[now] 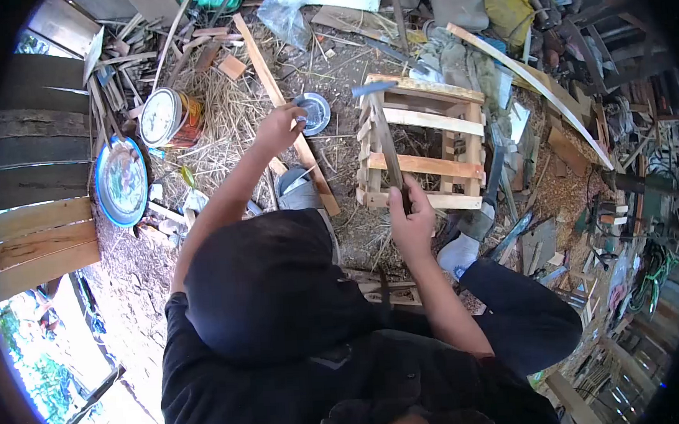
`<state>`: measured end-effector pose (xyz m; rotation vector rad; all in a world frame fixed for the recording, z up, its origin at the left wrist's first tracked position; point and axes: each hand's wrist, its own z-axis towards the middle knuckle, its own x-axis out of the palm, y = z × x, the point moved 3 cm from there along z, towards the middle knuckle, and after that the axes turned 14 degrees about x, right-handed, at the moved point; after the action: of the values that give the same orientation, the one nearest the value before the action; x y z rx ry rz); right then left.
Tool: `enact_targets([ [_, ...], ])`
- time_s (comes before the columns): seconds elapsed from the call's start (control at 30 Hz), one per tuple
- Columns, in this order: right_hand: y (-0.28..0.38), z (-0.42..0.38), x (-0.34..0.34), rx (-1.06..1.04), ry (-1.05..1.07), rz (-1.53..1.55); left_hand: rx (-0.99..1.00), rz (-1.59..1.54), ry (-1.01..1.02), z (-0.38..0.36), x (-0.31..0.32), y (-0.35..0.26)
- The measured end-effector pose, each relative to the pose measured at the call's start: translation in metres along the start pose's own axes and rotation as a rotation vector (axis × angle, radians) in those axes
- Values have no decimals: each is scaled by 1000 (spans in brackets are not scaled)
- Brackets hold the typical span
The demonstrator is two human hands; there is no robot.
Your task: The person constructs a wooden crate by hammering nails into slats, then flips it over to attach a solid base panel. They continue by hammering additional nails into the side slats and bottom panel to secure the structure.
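Note:
My right hand [414, 222] is wrapped round the wooden handle of a hammer [387, 144]. The hammer's bluish metal head lies over the top left corner of a slatted wooden crate [427, 162]. Over to the left, my left hand [276, 131] has its fingers bent together beside a round clear dish [314, 113]; what they hold, if anything, is too small to make out. A long wooden plank [258, 56] passes beneath that hand.
A paint bucket [162, 118] and a blue-rimmed round basin [121, 183] stand at the left. Scrap wood and straw [225, 114] litter the ground. A long curved strip [528, 79] lies right of the crate, near a yellow bag [507, 10].

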<state>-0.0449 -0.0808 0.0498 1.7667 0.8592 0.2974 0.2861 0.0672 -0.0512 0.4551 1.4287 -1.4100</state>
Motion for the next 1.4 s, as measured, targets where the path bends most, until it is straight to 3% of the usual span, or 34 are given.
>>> enact_targets([
  [0.23,-2,69,23,-24,-20,-88,127,127,64,23,70,29],
  [0.37,-8,85,37,-155,-56,-160,20,168,164,13,69,38],
  [0.5,-6,89,51,-233,-85,-141,3,86,126,2,70,57],
  [0.63,-8,88,53,-98,-67,-27,51,87,84,4,68,65],
  [0.77,-7,90,51,-96,-47,16,-23,60,140,16,62,57],
  [0.87,-9,91,49,-88,-35,37,91,95,-34,36,66,48],
  [0.97,-12,92,48,-137,-37,-10,18,150,47,69,88,46],
  [1.1,-8,92,50,-127,-52,16,58,210,-4,102,119,43],
  [1.13,-11,92,50,-139,-63,4,-24,228,73,106,124,40],
  [1.4,-5,98,55,-128,-57,31,-47,283,89,108,136,36],
])
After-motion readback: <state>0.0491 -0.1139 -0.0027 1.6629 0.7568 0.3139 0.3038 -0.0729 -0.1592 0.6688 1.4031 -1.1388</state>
